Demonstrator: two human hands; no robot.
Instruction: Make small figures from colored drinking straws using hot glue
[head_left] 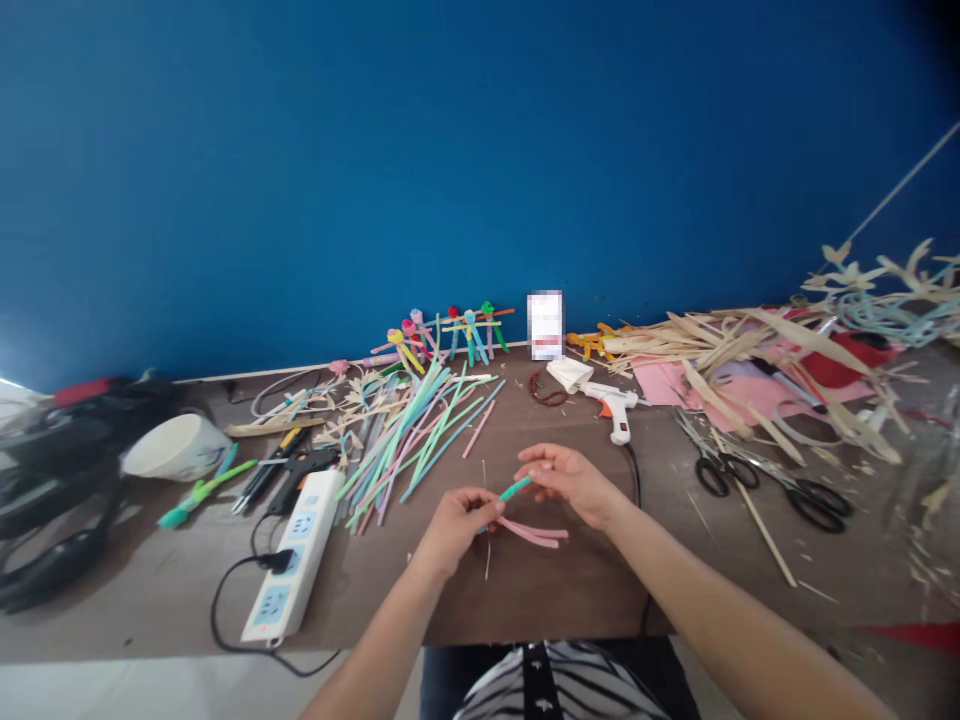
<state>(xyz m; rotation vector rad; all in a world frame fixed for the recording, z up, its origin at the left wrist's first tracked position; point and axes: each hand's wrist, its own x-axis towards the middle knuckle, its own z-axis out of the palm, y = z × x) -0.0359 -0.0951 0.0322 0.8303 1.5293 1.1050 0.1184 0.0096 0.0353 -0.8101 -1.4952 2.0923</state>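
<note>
My left hand [463, 522] is closed, thumb and fingers pinching a teal pipe cleaner [515, 489] together with pink pipe cleaners [534, 536] that stick out to the right. At the other end of the teal piece is my right hand [566, 482], its fingertips closed on it. Where the pieces meet is hidden by the left fingers. A pile of loose pastel pipe cleaners [420, 430] lies beyond my left hand. Small pipe-cleaner figures [470, 325] stand against the blue wall.
To the left are a white power strip [298, 560], a black glue gun [298, 480] and a white bowl [178, 447]. On the right lie a white glue gun [616, 408], scissors [724, 470] and dried husk strips [712, 345]. A cord runs down beside my right forearm.
</note>
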